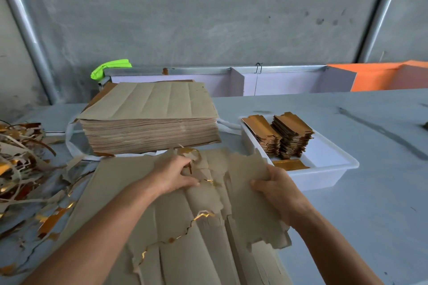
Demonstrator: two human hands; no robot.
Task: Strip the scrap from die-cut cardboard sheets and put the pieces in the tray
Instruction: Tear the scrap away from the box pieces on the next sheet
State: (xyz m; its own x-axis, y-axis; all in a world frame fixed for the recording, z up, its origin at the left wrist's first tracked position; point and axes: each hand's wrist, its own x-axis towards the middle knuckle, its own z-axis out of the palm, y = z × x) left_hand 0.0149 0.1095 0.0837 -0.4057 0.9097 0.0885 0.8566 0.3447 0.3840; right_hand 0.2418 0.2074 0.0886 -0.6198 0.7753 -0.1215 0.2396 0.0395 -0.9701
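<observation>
A: Looking from the left, what do you see first?

B: A loose heap of scrap strips (20,164), thin and curly, with gold foil on one side. Right of it, at the far side of the desk (347,215), stands a thick stack of uncut sheets (150,122). That stack I judge heavy as a whole, but one sheet alone is light.

A: And the sheet in work?

B: The die-cut sheet (196,227) lies near, in the middle, brown side up, already torn along the cut lines; gold shows in the cracks. The left hand (176,173) has its fingers curled and pinches a scrap part at the far edge of the sheet. The right hand (275,192) grips the right panel of the same sheet, thumb on top, fingers under it.

A: How will it handle?

B: I think it is thin board: stiff enough to hold flat, but it bends and tears easily at the perforations. It is better to hold close to the cut line, one hand on each side, so the piece does not crease.

A: And where do the pieces go?

B: Into the white tray (335,173) at the right, where two piles of finished pieces (287,136) stand and one piece lies flat.
</observation>
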